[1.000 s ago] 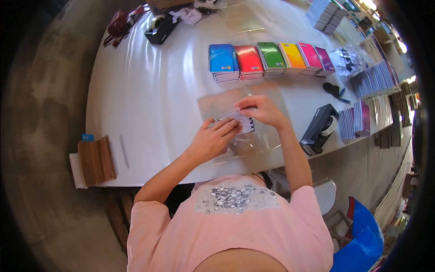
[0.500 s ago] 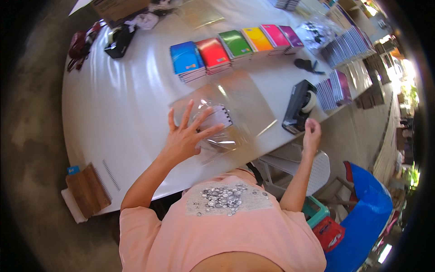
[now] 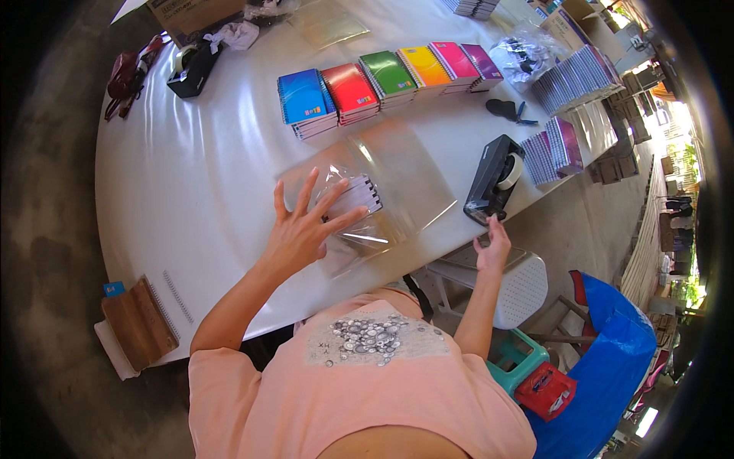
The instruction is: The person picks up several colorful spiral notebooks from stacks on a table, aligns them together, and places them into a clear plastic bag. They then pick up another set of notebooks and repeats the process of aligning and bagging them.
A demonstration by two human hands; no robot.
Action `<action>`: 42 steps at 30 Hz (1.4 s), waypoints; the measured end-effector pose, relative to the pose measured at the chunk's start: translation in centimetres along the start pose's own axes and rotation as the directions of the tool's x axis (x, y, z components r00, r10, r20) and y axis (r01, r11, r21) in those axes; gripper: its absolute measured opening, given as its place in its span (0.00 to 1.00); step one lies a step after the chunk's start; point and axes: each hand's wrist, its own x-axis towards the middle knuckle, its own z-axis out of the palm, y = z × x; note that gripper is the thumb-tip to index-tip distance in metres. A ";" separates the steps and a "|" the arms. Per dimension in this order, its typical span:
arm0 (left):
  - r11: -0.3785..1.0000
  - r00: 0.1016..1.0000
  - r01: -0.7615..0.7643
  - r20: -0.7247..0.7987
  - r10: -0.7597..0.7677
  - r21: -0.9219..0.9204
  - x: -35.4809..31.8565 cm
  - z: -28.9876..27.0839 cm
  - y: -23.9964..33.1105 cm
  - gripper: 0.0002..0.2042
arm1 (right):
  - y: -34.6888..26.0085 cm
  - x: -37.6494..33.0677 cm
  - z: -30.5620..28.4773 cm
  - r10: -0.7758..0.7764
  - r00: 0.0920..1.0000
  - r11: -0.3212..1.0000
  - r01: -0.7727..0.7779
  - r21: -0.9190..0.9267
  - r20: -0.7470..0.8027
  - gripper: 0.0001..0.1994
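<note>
Left hand (image 3: pixel 300 229), grip wide, fingers splayed flat, presses the plastic-wrapped notebook (image 3: pixel 353 200) onto the table (image 3: pixel 191 191); right hand (image 3: pixel 493 246), loosely open and holding nothing, hovers just below the black tape dispenser (image 3: pixel 493 177), right of the notebook.

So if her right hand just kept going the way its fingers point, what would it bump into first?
Most likely the black tape dispenser. The right hand is raised at the table's edge, fingers pointing up toward the dispenser's near end, with nothing visible between them. Depth is hard to judge in this fisheye view.
</note>
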 end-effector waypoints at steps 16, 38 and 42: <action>0.992 1.000 -0.017 0.001 0.017 0.128 0.0 -0.2 0.2 0.53 | -5.1 -9.2 24.2 0.368 0.207 0.353 0.871 -0.342 0.907 0.40; 0.730 0.909 0.178 -0.174 -0.378 -0.659 2.2 2.0 1.1 0.09 | -1.4 -7.2 19.3 -0.377 0.158 0.760 0.616 0.208 0.913 0.29; 0.314 0.793 -0.009 -0.198 -0.576 -0.949 4.7 2.7 0.4 0.12 | 1.2 -8.2 18.7 -0.105 0.059 0.609 0.793 0.017 0.993 0.56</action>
